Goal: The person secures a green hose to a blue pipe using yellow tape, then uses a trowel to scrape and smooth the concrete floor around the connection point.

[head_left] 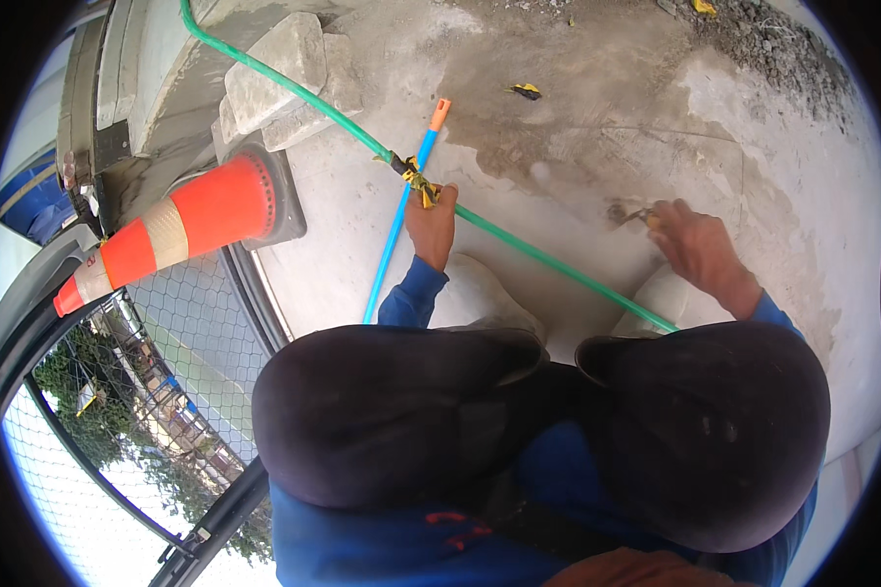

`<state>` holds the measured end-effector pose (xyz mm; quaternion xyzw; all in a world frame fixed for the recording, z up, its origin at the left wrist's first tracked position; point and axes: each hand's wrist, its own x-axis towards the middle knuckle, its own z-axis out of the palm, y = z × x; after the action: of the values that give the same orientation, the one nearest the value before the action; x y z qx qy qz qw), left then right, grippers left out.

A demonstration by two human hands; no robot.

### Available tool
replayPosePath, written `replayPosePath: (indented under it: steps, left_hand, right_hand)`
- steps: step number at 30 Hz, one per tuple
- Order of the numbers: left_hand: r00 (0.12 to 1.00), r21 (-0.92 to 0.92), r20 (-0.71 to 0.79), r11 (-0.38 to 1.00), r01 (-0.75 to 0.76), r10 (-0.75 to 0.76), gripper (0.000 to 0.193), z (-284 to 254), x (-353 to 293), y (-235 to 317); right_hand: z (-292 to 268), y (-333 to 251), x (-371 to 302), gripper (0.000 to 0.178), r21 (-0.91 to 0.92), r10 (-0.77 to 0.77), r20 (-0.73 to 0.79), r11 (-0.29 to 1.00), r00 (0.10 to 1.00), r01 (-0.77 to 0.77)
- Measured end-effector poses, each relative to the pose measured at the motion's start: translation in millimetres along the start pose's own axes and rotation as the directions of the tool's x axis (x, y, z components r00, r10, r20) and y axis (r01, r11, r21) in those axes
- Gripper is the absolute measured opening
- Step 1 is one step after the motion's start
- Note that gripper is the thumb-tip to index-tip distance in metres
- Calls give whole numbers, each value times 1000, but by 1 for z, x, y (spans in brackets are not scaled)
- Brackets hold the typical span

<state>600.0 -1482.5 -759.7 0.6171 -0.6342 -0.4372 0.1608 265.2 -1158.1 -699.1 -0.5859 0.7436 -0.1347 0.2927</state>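
Observation:
I crouch over a concrete floor (578, 127) in white boots. My left hand (431, 223) grips a green hose (519, 249) at a joint wrapped in yellow and black tape (416, 181). The hose runs from the top left down to my right boot. A blue pipe with an orange tip (401, 210) lies under that joint. My right hand (693, 245) is closed on a small thin tool (641, 215) whose tip rests on the concrete.
An orange and white traffic cone (181, 230) lies tipped over at the left. Concrete blocks (284, 73) sit behind it. Wire mesh fencing (157, 391) fills the lower left. Gravel (773, 49) and a yellow scrap (527, 91) lie farther off.

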Motion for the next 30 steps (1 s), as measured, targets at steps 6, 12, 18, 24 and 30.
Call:
replayPosePath:
  steps: [6,12,18,24,30]
  left_hand:
    - [998,40,-13,998,-56,57,32,5,-12,12]
    - [987,302,-20,942,-145,158,53,8,8,12]
    - [906,449,-85,827,-337,415,75,18,21,-8]
    - [949,426,110,849,-313,295,79,9,44,-2]
    - [970,446,173,864,-233,173,56,-6,44,-4]
  right_hand:
    - [21,4,107,35,-423,-89,-98,905,991,40]
    - [-65,134,142,38,-385,141,-515,844,846,-375]
    - [5,-52,108,37,-418,-143,118,890,983,179]
    - [-43,38,185,39,-384,-2,-203,920,979,-78]
    - [-68,89,189,42,-178,271,-408,913,872,-367]
